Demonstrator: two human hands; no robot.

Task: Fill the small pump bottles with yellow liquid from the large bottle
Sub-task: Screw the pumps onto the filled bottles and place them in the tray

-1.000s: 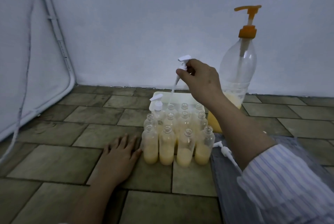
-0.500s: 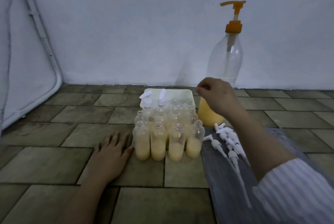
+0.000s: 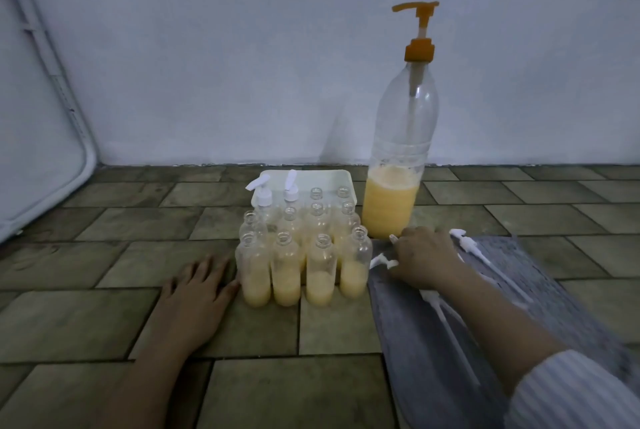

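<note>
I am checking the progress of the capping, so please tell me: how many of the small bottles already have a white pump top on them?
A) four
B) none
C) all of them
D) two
D: only two small bottles in the back row, at its left end, carry white pump tops; the rest have open necks, like the front-row bottle.

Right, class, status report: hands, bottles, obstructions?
Left hand flat on floor. Right hand on white pump tops. Two small clear bottles capped. Nothing obstructing.
</note>
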